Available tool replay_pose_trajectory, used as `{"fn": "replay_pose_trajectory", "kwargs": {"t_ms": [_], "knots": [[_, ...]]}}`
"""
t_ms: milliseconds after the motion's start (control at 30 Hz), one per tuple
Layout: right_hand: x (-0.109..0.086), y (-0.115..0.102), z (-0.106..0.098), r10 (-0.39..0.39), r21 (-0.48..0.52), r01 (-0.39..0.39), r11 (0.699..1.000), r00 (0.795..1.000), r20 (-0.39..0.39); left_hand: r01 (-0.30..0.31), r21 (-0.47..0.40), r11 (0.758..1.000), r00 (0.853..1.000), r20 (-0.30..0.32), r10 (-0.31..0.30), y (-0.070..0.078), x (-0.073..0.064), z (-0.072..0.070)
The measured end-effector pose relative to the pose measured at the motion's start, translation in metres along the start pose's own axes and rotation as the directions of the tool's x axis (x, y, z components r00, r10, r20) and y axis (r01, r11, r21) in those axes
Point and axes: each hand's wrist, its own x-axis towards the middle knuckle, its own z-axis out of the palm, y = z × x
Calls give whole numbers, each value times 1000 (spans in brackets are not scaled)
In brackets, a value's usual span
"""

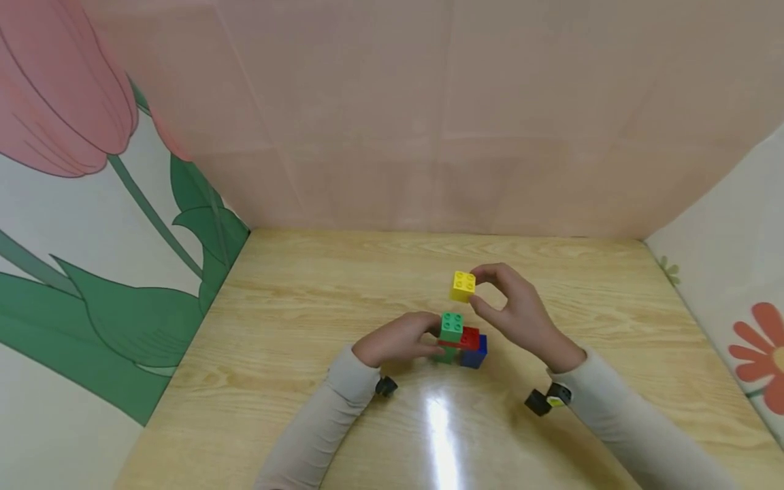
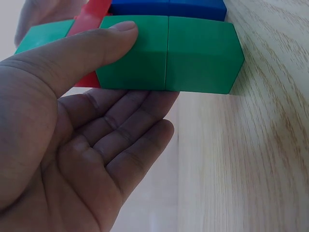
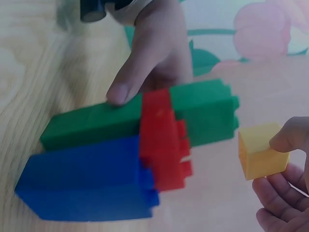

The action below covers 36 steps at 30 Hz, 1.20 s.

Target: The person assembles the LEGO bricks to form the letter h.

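My left hand (image 1: 398,339) grips a small building-block structure, thumb on the near side and fingers behind. In the left wrist view, its column has two green bricks (image 2: 203,55) stacked on the wooden table. A flat red brick (image 3: 161,145) lies across that column and the blue stack (image 3: 82,181) beside it. Above the red piece, on the column's side, sits another green brick (image 1: 451,328). Slightly above and behind the structure, my right hand (image 1: 517,309) pinches a yellow brick (image 1: 462,286) between thumb and fingers, apart from the other bricks.
The light wood table (image 1: 294,286) runs back to a pale pink wall panel (image 1: 380,122). Side panels with a printed tulip (image 1: 67,88) and a red flower (image 1: 762,354) border it. Small black devices are strapped at both wrists.
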Motion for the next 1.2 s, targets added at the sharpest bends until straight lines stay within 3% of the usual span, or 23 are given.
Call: {"fn": "replay_pose_trajectory", "kwargs": {"t_ms": [333,633,1200], "knots": [[-3,-27,-7,-70,21,70,997,997,-18,3,-6,1000,1000,2,-3,2,-1,-2],[-7,-40,-7,-120,27,120,992,992,-34,0,-19,1000,1000,6,0,2,1,-2],[-18,-32,-1,-125,-49,127,991,992,34,-2,-18,1000,1000,4,2,3,0,-1]]}}
